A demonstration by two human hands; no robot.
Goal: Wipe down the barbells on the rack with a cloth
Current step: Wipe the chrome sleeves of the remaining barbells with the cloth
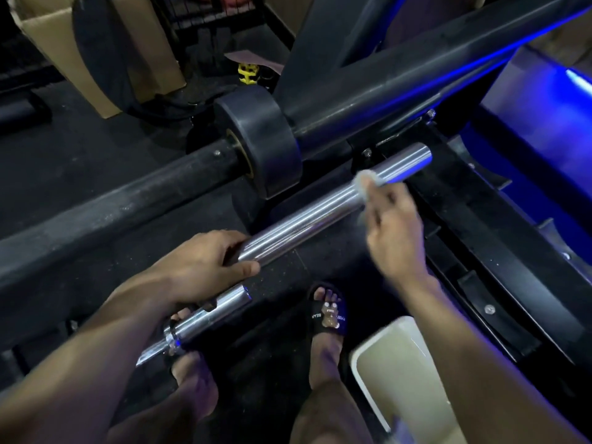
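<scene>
1. Head view: a shiny silver barbell sleeve (320, 206) is seen slanting from the lower left up to the upper right, above the dark floor (282, 363).
2. The lower part of the sleeve is held by the left hand (205, 267), with the fingers curled over the top and the thumb tucked under it.
3. Below that hand, a second shiny bar end (205, 318) with a collar is seen, lying just under the left wrist.
4. A small pale cloth (366, 184) is pinched in the fingertips of the right hand (397, 241) and is pressed on the sleeve near its far end. The cloth and the fingers look blurred.
5. A big black roller (262, 139) is seen just behind the sleeve, on a thick black frame bar (96, 213).
6. Blue light is seen on the black rack parts (499, 238) at the right.
7. Two feet are seen below the hands. A black slipper (328, 315) with a small bear on it is worn on the right one.
8. A cream-coloured tub (397, 373) is seen on the floor, just beside that slipper.
9. A cardboard box (61, 46) is seen far off at the top left.
</scene>
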